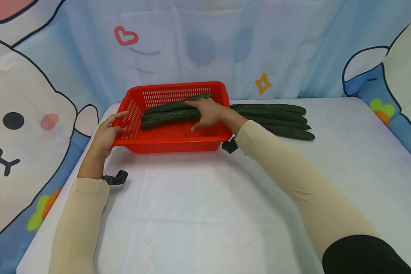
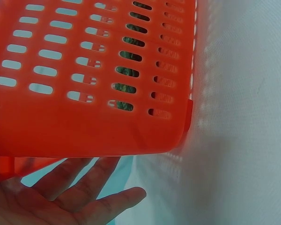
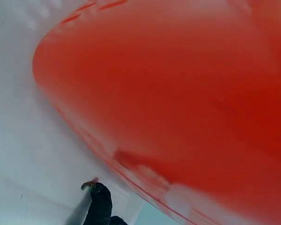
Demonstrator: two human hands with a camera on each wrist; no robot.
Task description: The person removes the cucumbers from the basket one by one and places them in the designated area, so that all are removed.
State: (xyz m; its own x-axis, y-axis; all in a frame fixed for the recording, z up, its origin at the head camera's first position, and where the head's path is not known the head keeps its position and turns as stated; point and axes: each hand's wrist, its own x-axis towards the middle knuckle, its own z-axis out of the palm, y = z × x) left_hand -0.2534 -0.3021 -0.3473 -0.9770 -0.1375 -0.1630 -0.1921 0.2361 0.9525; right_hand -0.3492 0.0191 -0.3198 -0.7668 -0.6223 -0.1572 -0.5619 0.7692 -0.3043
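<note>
Head view: left hand (image 1: 105,136) spread at red slotted basket's (image 1: 172,147) end, likely steadying it.
Right hand (image 1: 211,113) spread over cucumbers (image 1: 169,116) laid lengthwise, presumably to fit.

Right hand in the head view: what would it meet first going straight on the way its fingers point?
Most likely the rear cucumber in the red basket; it lies right at the right hand's fingertips. Depth is unclear, so they may already touch.
</note>
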